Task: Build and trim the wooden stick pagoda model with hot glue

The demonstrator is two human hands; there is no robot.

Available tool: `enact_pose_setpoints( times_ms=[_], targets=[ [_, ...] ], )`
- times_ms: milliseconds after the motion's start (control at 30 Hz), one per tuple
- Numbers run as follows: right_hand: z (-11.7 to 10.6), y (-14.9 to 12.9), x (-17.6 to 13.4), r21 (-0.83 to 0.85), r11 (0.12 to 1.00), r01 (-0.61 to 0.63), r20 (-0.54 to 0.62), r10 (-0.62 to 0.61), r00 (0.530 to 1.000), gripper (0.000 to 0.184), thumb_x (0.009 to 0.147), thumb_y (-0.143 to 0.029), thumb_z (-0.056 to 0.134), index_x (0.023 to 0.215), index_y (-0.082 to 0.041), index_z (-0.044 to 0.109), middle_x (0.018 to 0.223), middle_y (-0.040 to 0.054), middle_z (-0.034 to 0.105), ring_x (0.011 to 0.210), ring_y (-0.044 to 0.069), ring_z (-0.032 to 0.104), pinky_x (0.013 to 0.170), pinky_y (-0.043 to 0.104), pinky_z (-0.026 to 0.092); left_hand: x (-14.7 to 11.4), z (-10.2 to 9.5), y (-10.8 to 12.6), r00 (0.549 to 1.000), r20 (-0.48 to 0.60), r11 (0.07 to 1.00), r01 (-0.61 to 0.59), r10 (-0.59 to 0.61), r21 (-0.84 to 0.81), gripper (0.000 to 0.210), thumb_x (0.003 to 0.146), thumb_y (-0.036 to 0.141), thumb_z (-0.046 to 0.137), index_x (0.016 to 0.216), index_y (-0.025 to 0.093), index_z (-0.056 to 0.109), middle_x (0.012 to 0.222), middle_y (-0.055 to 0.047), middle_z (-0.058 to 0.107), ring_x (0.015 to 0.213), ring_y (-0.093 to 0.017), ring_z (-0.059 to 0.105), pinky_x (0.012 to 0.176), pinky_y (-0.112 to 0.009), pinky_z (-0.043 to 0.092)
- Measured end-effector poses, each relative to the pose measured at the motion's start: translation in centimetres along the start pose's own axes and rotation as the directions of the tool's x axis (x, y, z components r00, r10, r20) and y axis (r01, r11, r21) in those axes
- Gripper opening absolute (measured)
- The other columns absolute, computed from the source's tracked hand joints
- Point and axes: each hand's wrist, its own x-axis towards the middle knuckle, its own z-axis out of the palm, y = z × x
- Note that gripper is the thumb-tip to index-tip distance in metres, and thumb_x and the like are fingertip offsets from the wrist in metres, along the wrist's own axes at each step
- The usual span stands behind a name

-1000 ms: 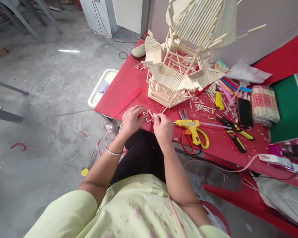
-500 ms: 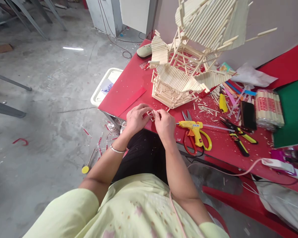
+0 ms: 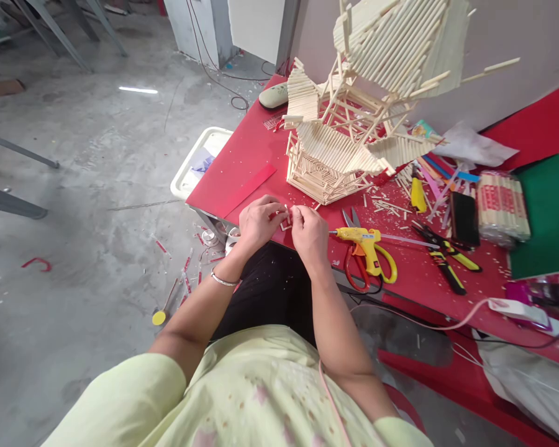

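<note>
Wooden sticks glued into a small frame (image 3: 285,218) sit between the two hands, at the near edge of the red bench (image 3: 242,162). The left hand (image 3: 257,222) has its fingers curled around the left side of the small frame, and the right hand (image 3: 310,233) pinches the right side with the fingertips — both hands are closed on it. How many sticks the small frame has, I cannot tell, because the fingers hide most of it.

Just beyond the hands stands a big stick model (image 3: 354,118), with slanted roof panels and an open lattice inside. To the right of the right hand lies a yellow glue gun (image 3: 359,237), its nozzle pointing left toward the hand. It lies across scissors (image 3: 354,261) with red and yellow handles. Farther right are pliers (image 3: 445,251) with black and yellow grips, a dark phone (image 3: 464,217) and a wrapped bundle of sticks (image 3: 502,205). Short cut pieces of stick are scattered on the bench around the model.

At the left edge of the bench, lower down on the floor side, there is a white tray (image 3: 190,167). A thin bangle (image 3: 222,280) is on the left wrist — the person wears a pale green top.
</note>
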Motion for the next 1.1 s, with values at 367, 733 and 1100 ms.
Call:
enact_pose_setpoints(
  times_ms=[367, 733, 1100],
  targets=[
    [-0.3, -1.0, 0.3, 0.036, 0.992, -0.12, 0.061, 0.117, 0.991, 0.022, 0.095, -0.029, 0.067, 0.114, -0.023, 0.076, 0.103, 0.007, 0.083, 0.098, 0.025, 0.078, 0.091, 0.036, 0.054, 0.2, 0.1, 0.0, 0.997, -0.038, 0.991, 0.058, -0.063, -0.119, 0.013, 0.093, 0.035, 0.074, 0.094, 0.029, 0.085, 0.1, 0.001, 0.08, 0.085, -0.015, 0.073, 0.071, -0.027, 0.049],
    [-0.2, -0.1, 0.1, 0.06, 0.989, -0.138, 0.076, 0.133, 0.988, 0.018, 0.095, -0.028, 0.068, 0.109, -0.022, 0.077, 0.101, 0.0062, 0.083, 0.096, 0.023, 0.076, 0.086, 0.031, 0.051, 0.5, -0.1, -0.1, 0.96, -0.24, 0.944, 0.062, -0.145, -0.323, 0.012, 0.087, 0.02, 0.064, 0.081, 0.02, 0.074, 0.088, -0.002, 0.072, 0.072, -0.013, 0.062, 0.067, -0.025, 0.049],
    [-0.6, 0.1, -0.5, 0.032, 0.997, -0.077, 0.067, 0.074, 0.995, 0.031, 0.104, -0.025, 0.049, 0.112, -0.019, 0.079, 0.107, 0.0119, 0.081, 0.098, 0.025, 0.074, 0.091, 0.033, 0.051, 0.3, 0.0, 0.5, 0.988, -0.127, 0.993, 0.08, -0.09, -0.083, 0.013, 0.087, 0.021, 0.067, 0.084, 0.023, 0.079, 0.093, -0.001, 0.079, 0.069, -0.013, 0.063, 0.067, -0.027, 0.046]
  ],
)
